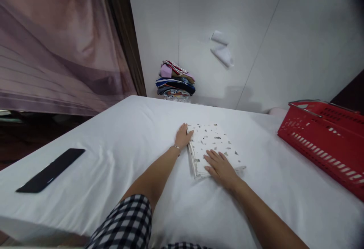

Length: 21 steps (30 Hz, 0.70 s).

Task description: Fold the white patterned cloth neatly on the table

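Observation:
A folded white cloth with small dark printed figures (212, 139) lies on the white-covered table (127, 135), its layers showing along the left and near edges. My left hand (183, 136) is at the cloth's upper left edge, with the fingers pointing away from me and the thumb on the cloth. My right hand (220, 167) rests flat on the near part of the cloth, its fingers spread. Neither hand grips anything.
A red plastic basket (321, 139) stands at the table's right. A black flat object (51, 170) lies at the left. Beyond the far edge are a stack of folded clothes (175, 82) and white slippers (223, 54) on the floor. A pinkish curtain (57, 44) hangs at left.

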{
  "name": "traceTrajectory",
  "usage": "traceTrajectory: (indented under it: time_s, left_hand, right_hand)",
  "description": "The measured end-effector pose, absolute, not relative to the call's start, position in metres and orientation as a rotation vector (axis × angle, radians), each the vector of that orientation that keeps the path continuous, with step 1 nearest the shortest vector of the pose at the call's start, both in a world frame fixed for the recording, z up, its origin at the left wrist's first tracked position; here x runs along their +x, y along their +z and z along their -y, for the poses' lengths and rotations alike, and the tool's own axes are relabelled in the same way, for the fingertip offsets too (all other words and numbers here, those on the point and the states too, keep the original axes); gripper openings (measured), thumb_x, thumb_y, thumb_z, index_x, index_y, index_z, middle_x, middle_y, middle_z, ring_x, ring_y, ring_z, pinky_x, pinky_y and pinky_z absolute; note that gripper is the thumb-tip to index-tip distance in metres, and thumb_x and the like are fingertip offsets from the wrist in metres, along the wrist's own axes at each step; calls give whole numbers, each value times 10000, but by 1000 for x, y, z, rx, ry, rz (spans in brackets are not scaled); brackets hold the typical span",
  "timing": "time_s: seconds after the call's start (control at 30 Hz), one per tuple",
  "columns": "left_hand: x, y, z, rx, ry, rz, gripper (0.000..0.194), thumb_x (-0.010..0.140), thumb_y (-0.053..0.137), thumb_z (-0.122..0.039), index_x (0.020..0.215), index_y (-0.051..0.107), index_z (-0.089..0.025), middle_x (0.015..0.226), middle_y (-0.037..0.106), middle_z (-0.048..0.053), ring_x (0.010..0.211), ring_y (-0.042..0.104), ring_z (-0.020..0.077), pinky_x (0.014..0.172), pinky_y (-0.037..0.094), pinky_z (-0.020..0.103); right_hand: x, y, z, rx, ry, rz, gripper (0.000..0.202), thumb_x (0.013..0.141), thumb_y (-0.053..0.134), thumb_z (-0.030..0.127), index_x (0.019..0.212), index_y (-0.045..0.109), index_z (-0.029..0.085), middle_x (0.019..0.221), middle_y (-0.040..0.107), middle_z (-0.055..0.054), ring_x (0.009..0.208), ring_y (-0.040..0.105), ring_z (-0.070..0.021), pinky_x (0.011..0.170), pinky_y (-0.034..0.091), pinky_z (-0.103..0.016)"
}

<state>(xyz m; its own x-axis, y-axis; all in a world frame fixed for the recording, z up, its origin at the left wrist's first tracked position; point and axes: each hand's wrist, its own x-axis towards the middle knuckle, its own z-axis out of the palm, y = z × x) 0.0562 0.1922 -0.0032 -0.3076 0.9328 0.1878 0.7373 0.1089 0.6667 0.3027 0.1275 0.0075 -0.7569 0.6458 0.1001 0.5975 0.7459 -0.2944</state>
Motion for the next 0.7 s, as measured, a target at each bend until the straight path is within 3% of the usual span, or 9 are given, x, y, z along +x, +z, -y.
traceTrajectory:
  time_s: [0.2,0.3,0.47,0.7]
  left_hand:
    - [61,6,-163,1469,1028,-1992,591,800,552,-432,1316,392,-193,1326,513,99,1198,487,249,993,366,331]
    - [66,10,-144,1440,998,-1944,594,777,580,-418,1303,394,-211,1293,541,89,1153,516,248,947,391,323]
    - [81,19,-120,1363,944,-1909,604,757,599,-385,1296,382,-222,1230,584,88,1089,555,246,905,413,328]
    - [98,22,-115,1345,941,-1963,536,714,592,-218,1223,428,-188,1223,576,108,1098,549,256,914,431,345]
  right_hand:
    - [331,14,-148,-1032,320,2341,446,909,377,439,1273,548,247,1380,473,-60,1317,359,-240,1103,219,-477]
    - [353,11,-168,-1264,302,2088,500,872,411,469,1246,570,178,1372,474,-108,1304,375,-258,1082,287,-437]
    - [372,-6,-186,-1625,663,1850,611,806,479,508,1314,499,169,1331,518,-113,1190,506,-282,985,414,-415]
    - [365,-5,-181,-1662,814,1811,642,766,525,478,1310,501,138,1323,526,-117,1197,505,-276,1003,395,-399]
